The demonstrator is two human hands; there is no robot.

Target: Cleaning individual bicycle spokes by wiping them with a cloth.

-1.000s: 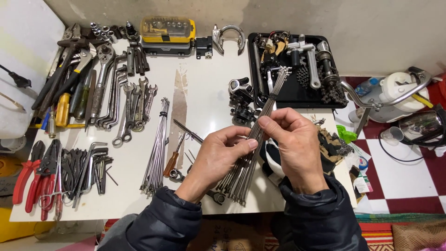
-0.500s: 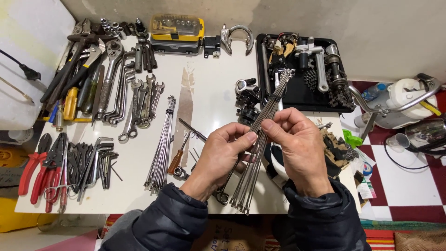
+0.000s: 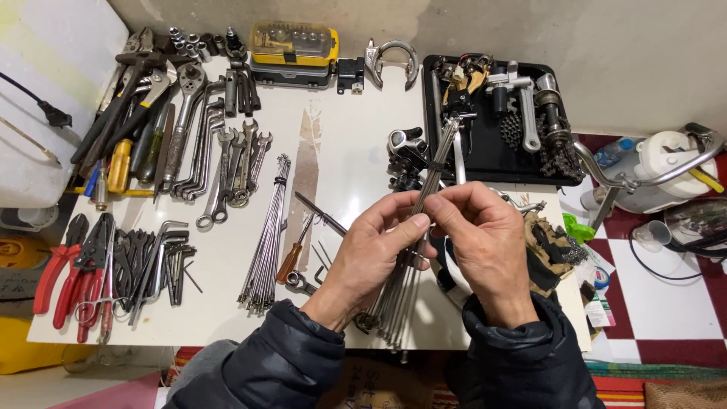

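We hold a bundle of spokes [image 3: 432,178] in both hands above the middle of the tabletop [image 3: 341,163], nearer its front edge. Our left hand [image 3: 371,254] closes thumb and fingers around the bundle at mid-length; our right hand [image 3: 481,242] pinches the same bundle just above, thumb and forefinger pressed together on the wires. The bundle runs tilted, its upper end pointing toward the black tray [image 3: 485,148] at the back right corner, its lower end fanning out past the front edge between our sleeves.

A second bundle of spokes [image 3: 266,235] lies flat on the tabletop left of our left hand, apart from it. A screwdriver [image 3: 291,257] with an orange handle lies just beside that hand. Wrenches [image 3: 235,163] lie in rows toward the back left corner, and red-handled pliers [image 3: 64,269] lie at the front left corner.
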